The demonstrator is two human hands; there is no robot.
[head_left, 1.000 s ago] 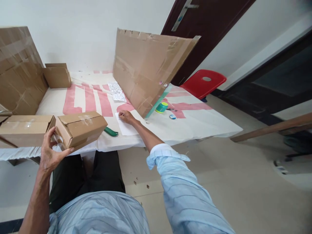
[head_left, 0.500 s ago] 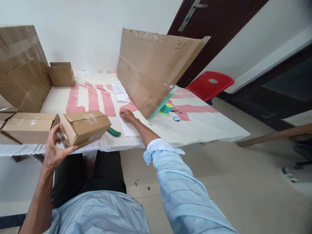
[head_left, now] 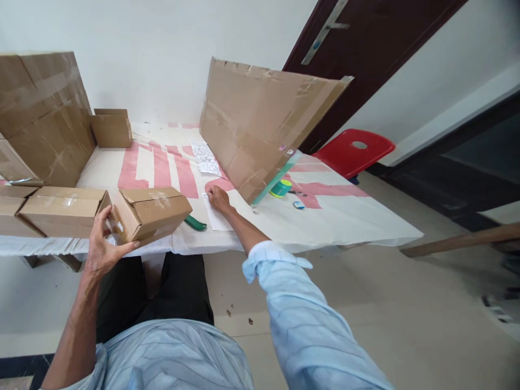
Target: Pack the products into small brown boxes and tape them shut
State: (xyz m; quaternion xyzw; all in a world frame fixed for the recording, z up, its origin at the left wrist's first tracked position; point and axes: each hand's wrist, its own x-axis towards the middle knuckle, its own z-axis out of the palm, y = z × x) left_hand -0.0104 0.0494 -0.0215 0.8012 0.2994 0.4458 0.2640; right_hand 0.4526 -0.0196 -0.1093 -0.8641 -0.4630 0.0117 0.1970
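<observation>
My left hand point(head_left: 102, 242) grips the left end of a small closed cardboard box point(head_left: 162, 212), thumb along its lower front edge and fingers up by its left side. The box sits at the table's front edge, with clear tape on its top and end. My right hand point(head_left: 218, 199) is closed, fingertips down at the upper part of a white paper sheet point(head_left: 220, 221) lying flat. Whatever is between those fingertips is hidden. Between box and sheet lies a green curved-handled tool point(head_left: 195, 223), partly behind the box.
More small boxes point(head_left: 63, 208) line the front edge at left, beside a large taped carton point(head_left: 49, 119). A small box point(head_left: 111, 130) stands behind. A cardboard panel point(head_left: 260, 124) leans right of a patterned sheet point(head_left: 206, 158), near a green tape roll point(head_left: 280, 188) and a red chair point(head_left: 355, 151).
The camera view has shifted slightly, so everything appears a little farther right. Both hands keep nearly the same places at the box and the paper sheet.
</observation>
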